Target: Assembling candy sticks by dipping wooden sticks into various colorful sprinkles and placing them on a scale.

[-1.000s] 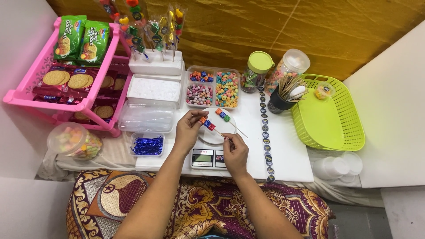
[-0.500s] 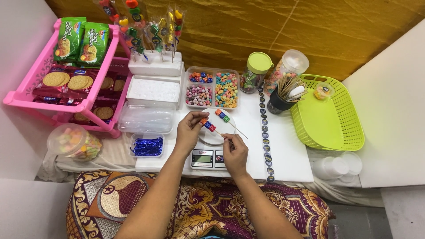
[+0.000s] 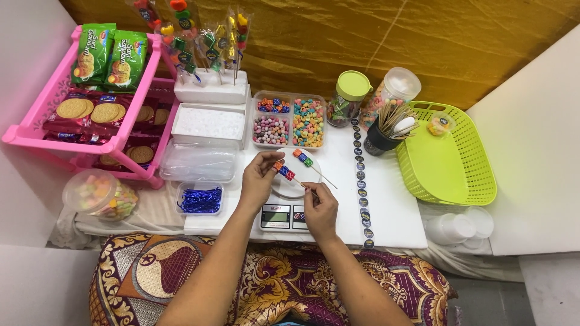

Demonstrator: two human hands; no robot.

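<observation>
Two pinching grips on one thin wooden skewer: left hand at its candy cubes, right hand at its bare end.

We see a bright, evenly lit scene from above, with soft light and only faint shadows under the left hand and right hand on the white tabletop. The golden backdrop cloth shows a mild sheen along its creases. Focus is sharp across the centre; the wrapped candy skewers at the top edge look slightly soft. Straight edges bow a little toward the corners, and the white side panels run close to overexposed.
</observation>
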